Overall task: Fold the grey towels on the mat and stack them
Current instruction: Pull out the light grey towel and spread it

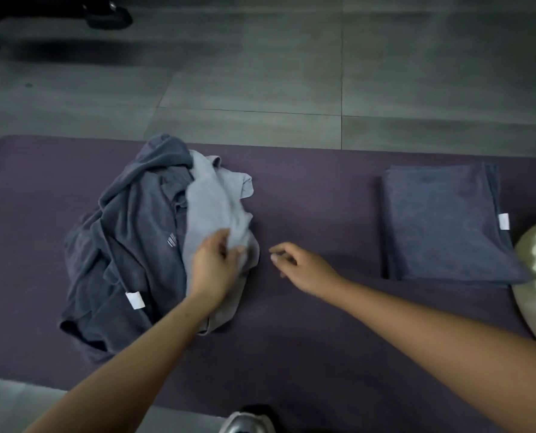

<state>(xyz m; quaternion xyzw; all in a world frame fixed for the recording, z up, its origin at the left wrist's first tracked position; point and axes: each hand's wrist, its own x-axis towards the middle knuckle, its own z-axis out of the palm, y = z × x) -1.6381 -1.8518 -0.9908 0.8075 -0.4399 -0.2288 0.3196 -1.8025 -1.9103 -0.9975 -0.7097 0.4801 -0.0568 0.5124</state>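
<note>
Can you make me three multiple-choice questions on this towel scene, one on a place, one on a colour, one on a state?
1. Where does the folded towel lie?
A. on the mat's right part
B. on the floor tiles
C. on the crumpled heap

2. What colour is the mat?
A. green
B. purple
C. white

3. What is the left hand doing?
A. resting flat on the mat
B. holding the folded towel
C. gripping the light grey towel

Answers: 1 A, it lies flat there, apart from the heap. 2 B, a dull purple shows around the towels. 3 C, its fingers curl into that cloth, while the right hand holds nothing.
</note>
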